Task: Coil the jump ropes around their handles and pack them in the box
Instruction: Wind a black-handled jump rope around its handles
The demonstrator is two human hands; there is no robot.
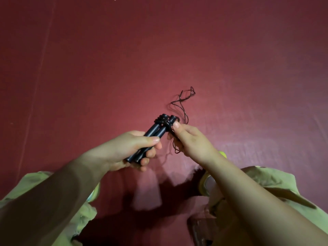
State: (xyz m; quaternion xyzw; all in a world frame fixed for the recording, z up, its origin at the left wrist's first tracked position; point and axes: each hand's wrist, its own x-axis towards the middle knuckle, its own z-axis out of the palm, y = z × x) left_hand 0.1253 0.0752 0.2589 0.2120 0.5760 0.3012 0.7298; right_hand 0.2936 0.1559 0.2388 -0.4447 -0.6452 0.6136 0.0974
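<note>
Light, rigid black handles (pixel 150 137) clamped side by side in the left hand (pixel 127 150), best held at mid-shaft; thin, springy, kink-prone cord (pixel 182 102) pinched by the right hand (pixel 188 139) just beside the handles' wrapped tops, loose tail curling beyond.

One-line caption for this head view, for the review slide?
Left hand grips two black jump-rope handles while the right hand pinches the thin rope at their tops, above a red cloth.
</note>
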